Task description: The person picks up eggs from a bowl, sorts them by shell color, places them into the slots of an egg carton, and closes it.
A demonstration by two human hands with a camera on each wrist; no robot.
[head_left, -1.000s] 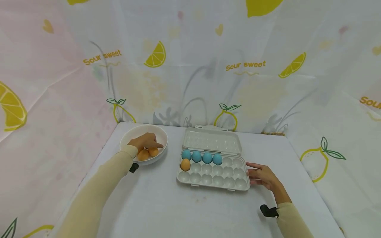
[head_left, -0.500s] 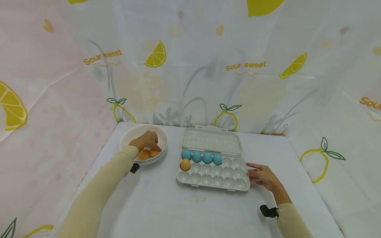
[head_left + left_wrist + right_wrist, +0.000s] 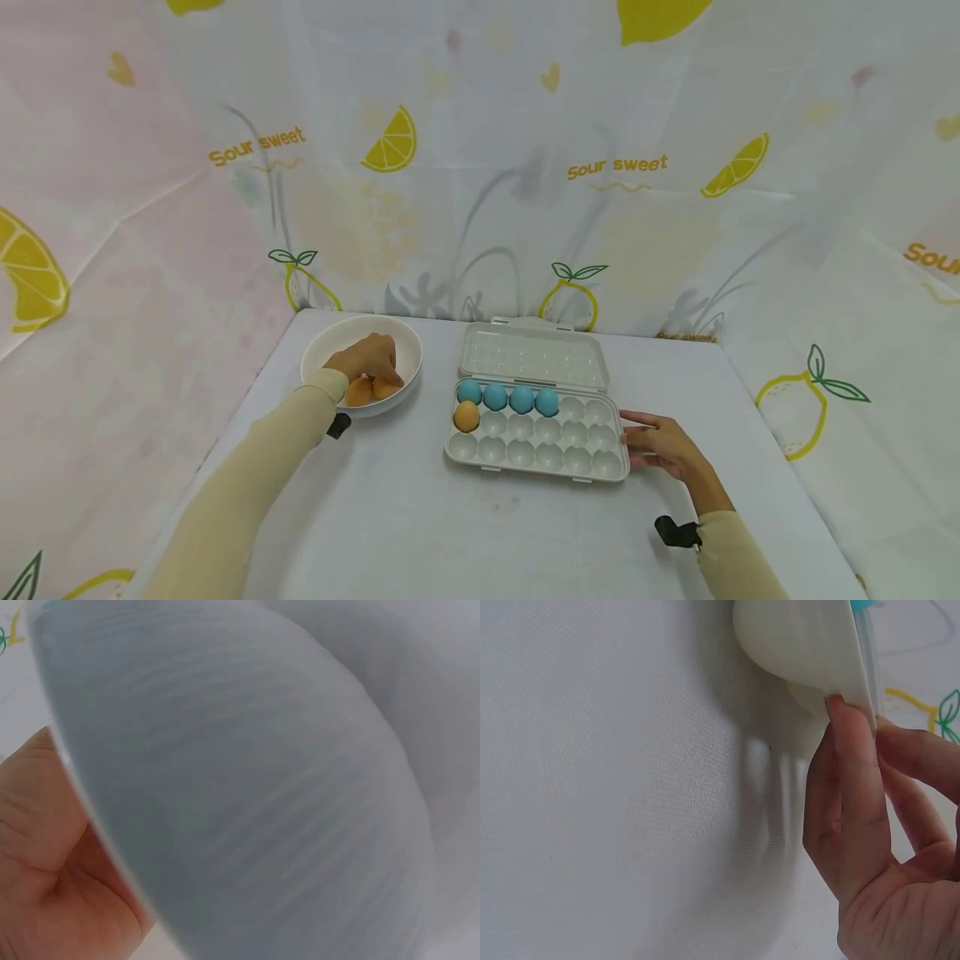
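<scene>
My left hand (image 3: 370, 357) reaches down into a white bowl (image 3: 311, 350), bent over the brown eggs there. Two eggs show below it: a left egg (image 3: 359, 392) and a right egg (image 3: 384, 389), with a digit right at the right one. The bowl's side (image 3: 255, 780) hides the fingertips in the left wrist view, so I cannot tell whether they grip an egg. My right hand (image 3: 667, 446) pinches the right edge of an open egg carton (image 3: 491, 467) between thumb and fingers (image 3: 859, 772). Several blue eggs (image 3: 496, 397) fill part of its back row; one brown egg (image 3: 467, 417) sits in the middle row.
The carton's clear lid (image 3: 532, 354) lies folded back behind it. All stands on a white-covered table (image 3: 420, 533). A lemon-print cloth (image 3: 480, 208) hangs behind and at the sides. A dark wrist mount (image 3: 677, 532) juts from the right sleeve.
My left hand's outstretched digit has bent down toward the right egg in the bowl, and the eggs there have shifted slightly. My right hand and the carton stay in place.
</scene>
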